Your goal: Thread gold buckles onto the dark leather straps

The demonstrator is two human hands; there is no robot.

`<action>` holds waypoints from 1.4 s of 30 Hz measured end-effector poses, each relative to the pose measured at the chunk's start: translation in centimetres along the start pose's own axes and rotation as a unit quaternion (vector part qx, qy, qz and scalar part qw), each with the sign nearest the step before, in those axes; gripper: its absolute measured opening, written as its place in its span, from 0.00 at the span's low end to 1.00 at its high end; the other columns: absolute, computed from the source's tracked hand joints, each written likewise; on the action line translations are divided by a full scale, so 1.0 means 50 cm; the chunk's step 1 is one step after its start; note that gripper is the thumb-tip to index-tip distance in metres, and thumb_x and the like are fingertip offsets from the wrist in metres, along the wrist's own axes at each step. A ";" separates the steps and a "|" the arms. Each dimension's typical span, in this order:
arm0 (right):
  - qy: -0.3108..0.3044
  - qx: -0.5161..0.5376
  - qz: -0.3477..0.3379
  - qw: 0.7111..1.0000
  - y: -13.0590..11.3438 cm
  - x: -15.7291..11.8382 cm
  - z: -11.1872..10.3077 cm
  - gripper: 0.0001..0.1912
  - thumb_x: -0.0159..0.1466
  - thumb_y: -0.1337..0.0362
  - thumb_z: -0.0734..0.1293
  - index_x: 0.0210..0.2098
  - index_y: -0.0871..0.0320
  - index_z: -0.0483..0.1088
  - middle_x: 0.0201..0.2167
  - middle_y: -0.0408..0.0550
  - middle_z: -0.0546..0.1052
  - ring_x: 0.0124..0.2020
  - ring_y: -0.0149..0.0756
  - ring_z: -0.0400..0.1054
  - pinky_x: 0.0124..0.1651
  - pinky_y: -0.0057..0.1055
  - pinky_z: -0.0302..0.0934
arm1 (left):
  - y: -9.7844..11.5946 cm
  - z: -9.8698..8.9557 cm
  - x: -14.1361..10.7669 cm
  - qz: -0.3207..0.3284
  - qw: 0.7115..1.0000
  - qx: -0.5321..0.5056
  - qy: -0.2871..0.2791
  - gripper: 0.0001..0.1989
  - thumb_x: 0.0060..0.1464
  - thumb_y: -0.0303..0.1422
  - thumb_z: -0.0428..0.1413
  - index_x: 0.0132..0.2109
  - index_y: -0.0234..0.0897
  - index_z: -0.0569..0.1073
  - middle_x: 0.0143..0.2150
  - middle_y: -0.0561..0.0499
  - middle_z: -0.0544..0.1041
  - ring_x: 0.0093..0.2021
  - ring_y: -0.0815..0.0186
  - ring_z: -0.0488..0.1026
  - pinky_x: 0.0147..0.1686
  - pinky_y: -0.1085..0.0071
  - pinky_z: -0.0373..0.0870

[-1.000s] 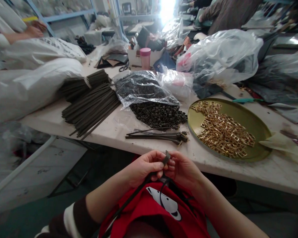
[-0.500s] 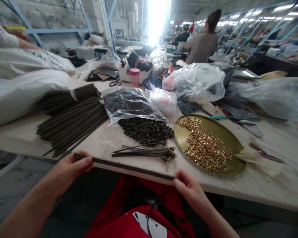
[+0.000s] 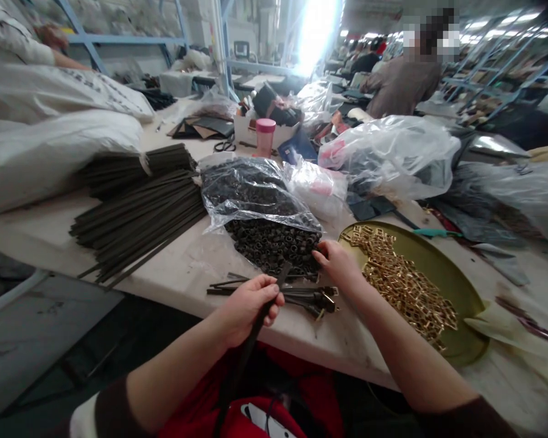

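Note:
My left hand (image 3: 256, 307) is closed around a dark strap (image 3: 252, 340), whose short end sticks up past the thumb while the rest hangs toward my lap. At the right edge of a heap of small black loops (image 3: 274, 246), the fingertips of my right hand (image 3: 340, 264) are pinched together; whether a loop is between them is too small to make out. Several straps with gold buckles (image 3: 301, 296) lie between my hands on the table. To the right, a round gold-coloured tray (image 3: 472, 334) carries many gold buckles (image 3: 404, 280).
A stack of dark straps (image 3: 141, 219) lies at the left, beside white sacks (image 3: 59, 137). Clear plastic bags (image 3: 393, 155), a pink-lidded jar (image 3: 265, 137) and scissors (image 3: 225, 145) are farther back. The table's front edge (image 3: 164, 289) runs before me. Other people are in the background.
Both hands held the strap stretched along the table edge. My right hand has let go and reached to the black loops; my left has moved right with the strap, now hanging down.

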State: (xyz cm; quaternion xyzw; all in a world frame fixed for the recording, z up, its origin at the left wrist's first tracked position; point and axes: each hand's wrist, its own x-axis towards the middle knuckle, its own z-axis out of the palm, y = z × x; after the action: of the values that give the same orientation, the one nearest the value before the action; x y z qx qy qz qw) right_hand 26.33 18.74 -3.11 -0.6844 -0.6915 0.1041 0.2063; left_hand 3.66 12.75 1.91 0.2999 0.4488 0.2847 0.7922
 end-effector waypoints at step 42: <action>-0.085 0.535 0.095 0.835 -0.137 -0.298 -0.057 0.12 0.54 0.58 0.68 0.37 0.54 0.69 0.30 0.43 0.72 0.31 0.31 0.65 0.36 0.30 0.60 | -0.075 0.047 -0.112 0.148 0.916 0.367 -0.068 0.07 0.54 0.34 0.46 0.32 0.35 0.64 0.23 0.56 0.66 0.19 0.74 0.62 0.19 0.79 0.58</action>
State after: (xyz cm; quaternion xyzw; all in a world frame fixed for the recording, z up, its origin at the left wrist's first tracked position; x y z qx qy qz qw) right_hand 21.04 3.30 0.23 -0.5183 -0.4745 0.5345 0.4695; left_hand 3.97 5.76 3.17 0.6510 0.4172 0.1928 0.6042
